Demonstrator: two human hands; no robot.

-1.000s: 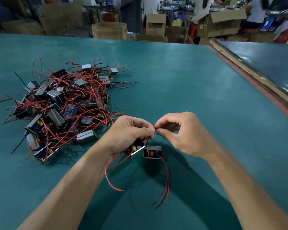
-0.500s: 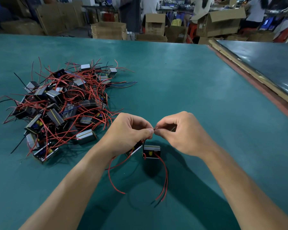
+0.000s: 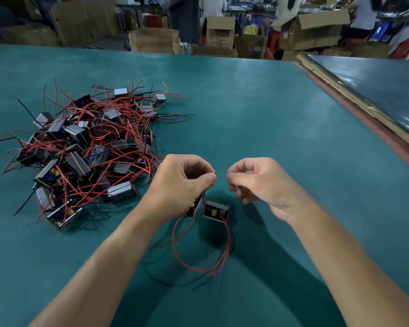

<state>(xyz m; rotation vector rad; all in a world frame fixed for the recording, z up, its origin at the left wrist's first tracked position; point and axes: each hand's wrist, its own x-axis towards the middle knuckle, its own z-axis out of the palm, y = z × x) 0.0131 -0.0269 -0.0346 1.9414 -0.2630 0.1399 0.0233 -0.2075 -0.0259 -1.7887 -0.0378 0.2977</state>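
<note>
At the centre of the frame my left hand [image 3: 182, 182] is curled, thumb and forefinger pinched on a dark wire tip [image 3: 214, 172] that pokes out towards the right. My right hand [image 3: 257, 182] sits just beside it with a small gap between the two. Its fingers are curled and the thumb meets the forefinger, but I cannot tell whether anything is pinched there.

Just below the left hand is a small transformer [image 3: 215, 211], its open side facing me. A second transformer [image 3: 196, 205] is mostly hidden under the left palm. I cannot tell if either touches the green worktop [image 3: 281, 128]. Their red leads [image 3: 198, 267] loop down towards the lower middle.

At centre left lies a pile [image 3: 80, 147] of similar transformers tangled in red and black wire. Cardboard boxes [image 3: 154, 40] stand beyond the far edge.
</note>
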